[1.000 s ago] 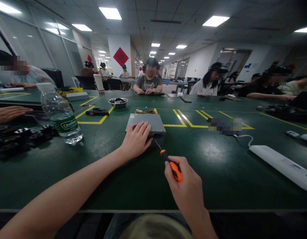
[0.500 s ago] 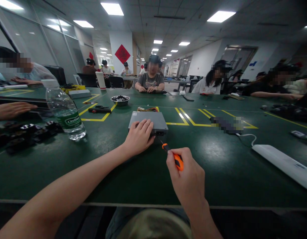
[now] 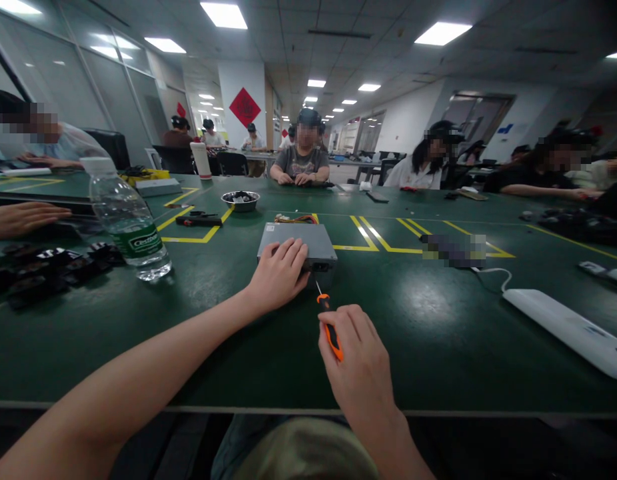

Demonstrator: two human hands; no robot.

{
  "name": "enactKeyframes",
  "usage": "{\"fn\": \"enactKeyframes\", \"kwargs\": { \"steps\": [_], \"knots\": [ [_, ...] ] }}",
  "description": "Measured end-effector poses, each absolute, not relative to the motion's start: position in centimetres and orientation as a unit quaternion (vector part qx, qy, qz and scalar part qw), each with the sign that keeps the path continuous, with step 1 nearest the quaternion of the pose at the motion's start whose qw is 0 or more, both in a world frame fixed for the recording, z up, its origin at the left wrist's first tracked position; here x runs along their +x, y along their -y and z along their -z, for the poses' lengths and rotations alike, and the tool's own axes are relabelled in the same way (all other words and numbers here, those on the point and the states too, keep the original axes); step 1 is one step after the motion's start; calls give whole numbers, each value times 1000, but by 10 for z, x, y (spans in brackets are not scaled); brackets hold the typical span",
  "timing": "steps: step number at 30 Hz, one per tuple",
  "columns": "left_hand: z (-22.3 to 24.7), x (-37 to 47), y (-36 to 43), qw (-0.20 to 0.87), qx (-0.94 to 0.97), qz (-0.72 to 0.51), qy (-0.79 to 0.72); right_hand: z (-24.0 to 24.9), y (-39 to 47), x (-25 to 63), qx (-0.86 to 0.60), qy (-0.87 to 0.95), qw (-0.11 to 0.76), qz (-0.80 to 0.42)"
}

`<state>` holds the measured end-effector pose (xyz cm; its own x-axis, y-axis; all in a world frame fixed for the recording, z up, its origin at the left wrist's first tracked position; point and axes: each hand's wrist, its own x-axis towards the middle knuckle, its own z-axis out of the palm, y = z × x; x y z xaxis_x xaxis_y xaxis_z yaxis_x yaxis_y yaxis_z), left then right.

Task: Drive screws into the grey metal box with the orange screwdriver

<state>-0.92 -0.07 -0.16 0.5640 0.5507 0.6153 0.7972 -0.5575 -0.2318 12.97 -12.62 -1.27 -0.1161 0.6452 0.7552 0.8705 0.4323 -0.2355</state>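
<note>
A grey metal computer power supply (image 3: pixel 308 241) lies on the green table (image 3: pixel 228 347), its socket side facing me and a bundle of coloured wires (image 3: pixel 296 219) behind it. My left hand (image 3: pixel 281 273) grips its near left part, fingers over the top and thumb down at the front face. In my right hand (image 3: pixel 356 343) is an orange and black screwdriver (image 3: pixel 331 330), held by its handle. The thin shaft points up toward the front of the power supply, just below the socket. Whether the tip touches the case is too small to tell.
Left of me stand a water bottle (image 3: pixel 138 230) and several black parts (image 3: pixel 58 267), near another person's hand (image 3: pixel 28 220). Farther back are a metal bowl (image 3: pixel 240 201) and a black tool (image 3: pixel 199 219). A white power strip (image 3: pixel 563 330) lies right. People sit around the table.
My right hand has shifted left and slightly toward me, and the screwdriver now points more nearly straight ahead. My left hand stays on the power supply.
</note>
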Motion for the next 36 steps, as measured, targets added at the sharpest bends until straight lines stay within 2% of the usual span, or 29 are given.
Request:
{"fn": "enactKeyframes", "kwargs": {
  "steps": [9, 14, 21, 32, 36],
  "knots": [
    [0, -10, 1, 263, -848, 235, 395, 19, 126, 138, -501, 722, 475, 46],
    [-1, -10, 2, 267, -850, 228, 393, 21, 125, 137, -539, 679, 498, 9],
    [1, -10, 0, 267, -849, 237, 390, 18, 125, 133, -501, 713, 481, 92],
    [0, -11, 1, 267, -850, 231, 391, 25, 128, 136, -542, 667, 506, -64],
    [0, -11, 1, 266, -851, 229, 390, 27, 127, 134, -521, 691, 501, -3]
  ]
}}
